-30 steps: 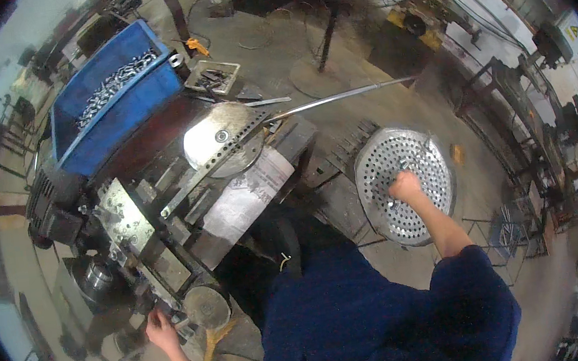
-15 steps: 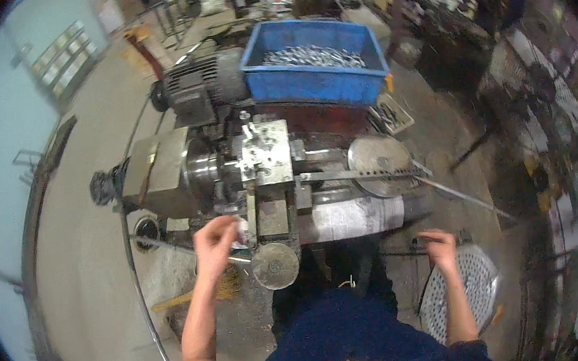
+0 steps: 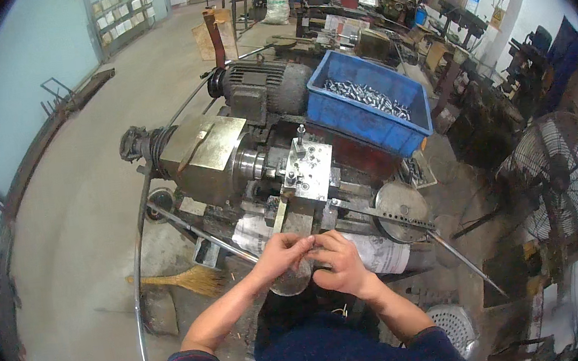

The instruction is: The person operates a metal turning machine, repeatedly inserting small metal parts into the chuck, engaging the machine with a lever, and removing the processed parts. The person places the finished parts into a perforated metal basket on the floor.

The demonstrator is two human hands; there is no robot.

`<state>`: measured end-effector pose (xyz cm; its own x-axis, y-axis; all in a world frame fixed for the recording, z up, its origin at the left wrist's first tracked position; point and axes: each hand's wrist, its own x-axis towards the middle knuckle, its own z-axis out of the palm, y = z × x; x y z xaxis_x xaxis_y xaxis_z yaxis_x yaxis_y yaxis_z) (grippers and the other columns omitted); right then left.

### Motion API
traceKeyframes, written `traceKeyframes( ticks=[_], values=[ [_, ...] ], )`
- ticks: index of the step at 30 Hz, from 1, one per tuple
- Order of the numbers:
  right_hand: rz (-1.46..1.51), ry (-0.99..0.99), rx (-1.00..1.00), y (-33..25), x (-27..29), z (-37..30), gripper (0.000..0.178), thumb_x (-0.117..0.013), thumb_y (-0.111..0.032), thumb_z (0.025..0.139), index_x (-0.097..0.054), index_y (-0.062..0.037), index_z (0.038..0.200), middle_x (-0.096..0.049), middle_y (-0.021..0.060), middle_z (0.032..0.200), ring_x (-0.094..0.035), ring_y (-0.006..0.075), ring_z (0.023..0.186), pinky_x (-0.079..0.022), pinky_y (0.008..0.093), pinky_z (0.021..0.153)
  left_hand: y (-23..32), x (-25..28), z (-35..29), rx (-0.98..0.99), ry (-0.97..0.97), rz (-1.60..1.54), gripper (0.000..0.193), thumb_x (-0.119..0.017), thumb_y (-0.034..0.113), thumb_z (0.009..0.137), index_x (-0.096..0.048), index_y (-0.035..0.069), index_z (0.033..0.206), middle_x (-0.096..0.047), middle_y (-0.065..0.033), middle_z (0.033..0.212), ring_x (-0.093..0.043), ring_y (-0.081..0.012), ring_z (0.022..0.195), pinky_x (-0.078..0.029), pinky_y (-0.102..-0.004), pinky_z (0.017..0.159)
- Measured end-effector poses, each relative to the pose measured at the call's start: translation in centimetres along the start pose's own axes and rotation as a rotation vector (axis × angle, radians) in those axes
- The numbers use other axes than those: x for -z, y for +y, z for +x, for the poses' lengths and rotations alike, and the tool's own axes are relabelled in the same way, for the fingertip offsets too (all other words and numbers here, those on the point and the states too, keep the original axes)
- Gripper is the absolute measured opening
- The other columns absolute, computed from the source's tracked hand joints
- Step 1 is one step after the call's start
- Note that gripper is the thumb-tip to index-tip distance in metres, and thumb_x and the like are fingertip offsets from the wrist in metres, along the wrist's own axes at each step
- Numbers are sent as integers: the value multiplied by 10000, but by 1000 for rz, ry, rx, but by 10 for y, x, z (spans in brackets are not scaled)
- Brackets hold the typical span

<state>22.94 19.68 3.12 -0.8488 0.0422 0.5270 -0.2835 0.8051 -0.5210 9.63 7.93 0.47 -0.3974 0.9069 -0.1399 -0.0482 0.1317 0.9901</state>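
Note:
My left hand (image 3: pixel 285 254) and my right hand (image 3: pixel 340 262) meet in front of the machine, fingertips pressed together. Both are closed in a pinch; whatever small thing they may hold is hidden by the fingers. Just beyond them sits a small metal lathe, with a bright steel tool block (image 3: pixel 313 169) and a round shiny chuck (image 3: pixel 250 163) to its left. Below my hands a round metal disc (image 3: pixel 290 280) is partly covered. White paper (image 3: pixel 384 252) lies along the front of the machine, right of my right hand.
Behind the lathe a blue crate (image 3: pixel 368 130) holds many small shiny metal pieces, beside a grey motor (image 3: pixel 254 85). A long lever bar (image 3: pixel 467 262) sticks out at right. A straw broom (image 3: pixel 197 279) lies on the floor at left. A perforated stool seat (image 3: pixel 452 325) and a fan (image 3: pixel 549 174) are at right.
My hands, apart before, have come together, the left moving away from the lathe's front and the right moving inward. The view has shifted, so the machine and crate appear lower and farther right.

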Motion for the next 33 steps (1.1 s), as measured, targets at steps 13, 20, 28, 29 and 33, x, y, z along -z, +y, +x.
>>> traceKeyframes(
  ticks=[13,20,28,29,33],
  values=[
    [-363,-237,-69,74,-13,137,299,-629,-201,528,-701,-102,801,-610,129,948,-515,297,960,-451,384,799,23,166,-83,-119,715,454,217,-492,91,860,-569,-40,1014,-551,-37,627,-529,-95,518,-441,-251,473],
    [-375,-378,-325,133,-57,168,297,-600,-199,558,-717,-161,828,-624,163,881,-519,311,955,-447,361,830,-49,233,-229,375,958,993,433,-617,165,744,-519,52,1151,-602,-157,712,-598,-285,685,-458,-392,635],
    [-294,-278,-186,138,-64,165,348,-587,-185,500,-711,-104,815,-639,98,822,-529,295,872,-465,362,788,-103,222,-233,468,982,1064,305,-661,247,710,-534,-9,817,-592,-221,757,-569,-402,766,-454,-461,672],
    [-310,-300,-186,137,-65,167,346,-585,-185,501,-711,-102,812,-638,99,825,-529,296,870,-465,362,786,-101,221,-229,494,980,1064,297,-659,242,705,-539,-4,820,-593,-218,750,-569,-405,757,-456,-463,670],
    [-364,-343,-141,131,-62,172,305,-585,-196,508,-700,-84,767,-631,94,821,-529,295,860,-467,366,757,-93,222,-221,590,966,1183,258,-650,217,678,-559,15,811,-599,-201,718,-582,-393,715,-466,-460,652]
  ],
)
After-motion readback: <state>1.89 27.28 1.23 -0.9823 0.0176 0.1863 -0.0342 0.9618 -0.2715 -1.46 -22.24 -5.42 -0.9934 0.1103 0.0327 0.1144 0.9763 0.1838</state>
